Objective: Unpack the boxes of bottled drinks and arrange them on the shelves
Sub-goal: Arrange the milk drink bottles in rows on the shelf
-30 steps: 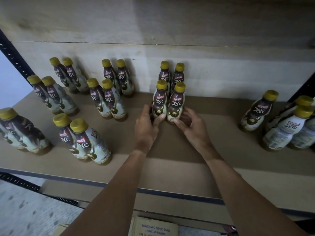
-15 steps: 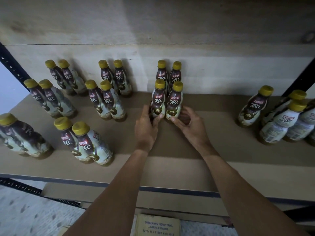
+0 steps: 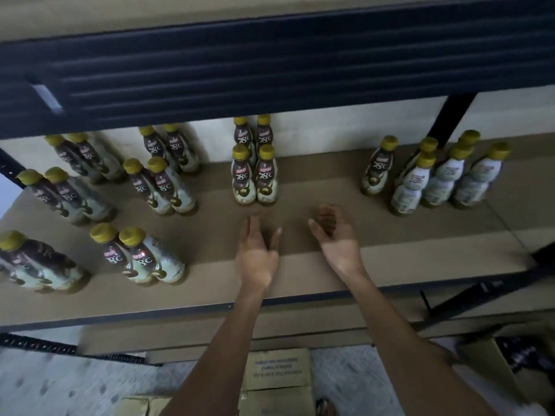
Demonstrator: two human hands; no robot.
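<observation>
Two empty hands hover low over the shelf [image 3: 315, 181]. The left hand [image 3: 256, 256] has its fingers straight and thumb spread. The right hand [image 3: 338, 237] has its fingers loosely curled and palm turned inward. Neither touches anything.

Just beyond the fingertips stands the front pair of bottles [image 3: 240, 181], upright and touching each other. A back pair [image 3: 263, 136] sits right behind them near the wall. That column looks set, so the step now is probably to fetch more bottles from the cardboard boxes [image 3: 276, 370] on the floor below.

To do it well, draw both hands straight back over the front edge [image 3: 300, 297]. Keep the fingers low and away from the tall, narrow bottles, which would tip at a nudge.

The bare board in front of the centre column suits the next pair. So does the wide gap between that column and the right-hand group of bottles [image 3: 441, 181]. The left-hand pairs [image 3: 162, 187] leave narrower lanes. The dark upper beam [image 3: 270, 70] hangs over the back, so bottles are best slid in low, not lowered from above.
</observation>
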